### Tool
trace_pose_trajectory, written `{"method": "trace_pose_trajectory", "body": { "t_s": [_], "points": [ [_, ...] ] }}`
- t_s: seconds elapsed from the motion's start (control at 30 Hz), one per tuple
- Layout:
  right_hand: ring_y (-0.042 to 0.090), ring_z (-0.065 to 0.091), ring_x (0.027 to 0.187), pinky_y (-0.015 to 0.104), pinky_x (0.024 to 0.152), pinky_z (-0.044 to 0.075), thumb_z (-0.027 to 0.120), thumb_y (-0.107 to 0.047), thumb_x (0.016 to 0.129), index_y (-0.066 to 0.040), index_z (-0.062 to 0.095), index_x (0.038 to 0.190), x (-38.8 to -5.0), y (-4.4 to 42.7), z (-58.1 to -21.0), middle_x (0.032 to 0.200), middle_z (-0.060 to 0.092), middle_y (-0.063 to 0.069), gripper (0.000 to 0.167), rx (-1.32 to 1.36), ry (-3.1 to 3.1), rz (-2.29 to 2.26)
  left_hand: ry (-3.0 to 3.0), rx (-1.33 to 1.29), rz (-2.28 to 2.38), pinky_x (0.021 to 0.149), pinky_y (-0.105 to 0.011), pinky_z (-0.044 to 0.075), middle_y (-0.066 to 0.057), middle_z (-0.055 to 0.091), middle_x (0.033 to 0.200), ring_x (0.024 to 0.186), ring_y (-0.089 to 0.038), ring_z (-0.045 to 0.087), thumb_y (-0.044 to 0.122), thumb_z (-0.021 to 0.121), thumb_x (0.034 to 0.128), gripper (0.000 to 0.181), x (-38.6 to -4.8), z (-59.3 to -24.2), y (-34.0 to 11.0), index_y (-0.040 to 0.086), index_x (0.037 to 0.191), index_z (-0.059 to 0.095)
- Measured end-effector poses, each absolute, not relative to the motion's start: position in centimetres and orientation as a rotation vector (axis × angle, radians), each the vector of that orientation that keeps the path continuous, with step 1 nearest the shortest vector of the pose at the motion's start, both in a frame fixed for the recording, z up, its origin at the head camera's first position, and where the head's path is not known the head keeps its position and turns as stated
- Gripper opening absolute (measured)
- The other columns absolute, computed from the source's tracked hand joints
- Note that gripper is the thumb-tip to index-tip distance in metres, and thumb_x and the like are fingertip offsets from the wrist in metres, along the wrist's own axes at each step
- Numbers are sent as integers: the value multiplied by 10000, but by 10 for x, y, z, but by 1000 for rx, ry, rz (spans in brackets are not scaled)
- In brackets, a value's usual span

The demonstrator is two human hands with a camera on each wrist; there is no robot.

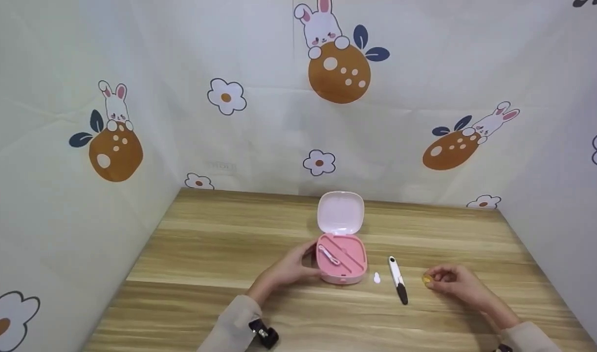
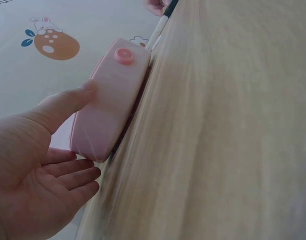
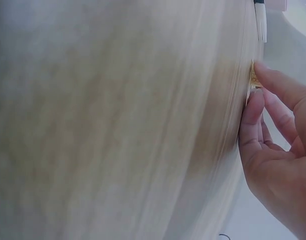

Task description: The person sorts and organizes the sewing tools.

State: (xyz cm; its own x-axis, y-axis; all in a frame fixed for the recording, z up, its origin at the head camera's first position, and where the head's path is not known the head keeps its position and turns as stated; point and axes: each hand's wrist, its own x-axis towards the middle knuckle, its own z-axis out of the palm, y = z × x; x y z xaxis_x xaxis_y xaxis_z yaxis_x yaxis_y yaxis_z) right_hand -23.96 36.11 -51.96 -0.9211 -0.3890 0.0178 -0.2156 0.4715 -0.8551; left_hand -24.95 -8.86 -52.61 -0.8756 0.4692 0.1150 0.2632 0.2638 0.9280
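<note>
My left hand [image 1: 293,265] holds the left side of a small pink case [image 1: 342,280], thumb on its front wall and fingers at its side. The case's pale lid [image 1: 341,213] stands open at the back. A slim white-and-pink piece [image 1: 329,255] lies in the left part of the divided tray. To the right, my right hand [image 1: 458,283] pinches a small yellow object [image 1: 427,279] between thumb and fingers, low over the table; its kind is mostly hidden. In the right wrist view, only a gold-yellow edge of it [image 3: 254,76] shows.
Between the hands, a white pen-like tool with a dark end [image 1: 398,280] lies on the wooden table [image 1: 220,230]. A tiny white gourd-shaped piece [image 1: 377,277] lies between it and the case. Patterned fabric walls [image 1: 264,132] enclose the back and sides.
</note>
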Motion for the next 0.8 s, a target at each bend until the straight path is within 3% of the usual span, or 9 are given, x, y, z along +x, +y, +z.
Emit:
{"method": "trace_pose_trajectory", "body": {
  "t_s": [0.33,0.5,0.8],
  "points": [
    [-12,605,745,163,600,544,743,-13,950,194,670,1136,-241,361,-514,903,671,-14,288,-510,2508,-1436,2356,737,1656,1302,-478,291,-223,454,1621,1525,-356,410,119,843,889,858,-250,-525,-89,-43,1595,384],
    [-4,635,768,186,619,581,726,-10,964,219,636,1165,-242,361,-509,917,670,-30,318,-491,2474,-1466,2375,732,1630,1301,-481,291,-217,455,1622,1521,-354,416,136,850,882,871,-250,-524,-89,-34,1599,385],
    [56,696,808,257,674,647,699,-3,979,251,601,1202,-246,353,-502,958,680,51,352,-487,2444,-1528,2383,717,1631,1305,-495,276,-214,446,1629,1530,-361,402,142,854,873,876,-250,-525,-90,-16,1601,392]
  ]
}}
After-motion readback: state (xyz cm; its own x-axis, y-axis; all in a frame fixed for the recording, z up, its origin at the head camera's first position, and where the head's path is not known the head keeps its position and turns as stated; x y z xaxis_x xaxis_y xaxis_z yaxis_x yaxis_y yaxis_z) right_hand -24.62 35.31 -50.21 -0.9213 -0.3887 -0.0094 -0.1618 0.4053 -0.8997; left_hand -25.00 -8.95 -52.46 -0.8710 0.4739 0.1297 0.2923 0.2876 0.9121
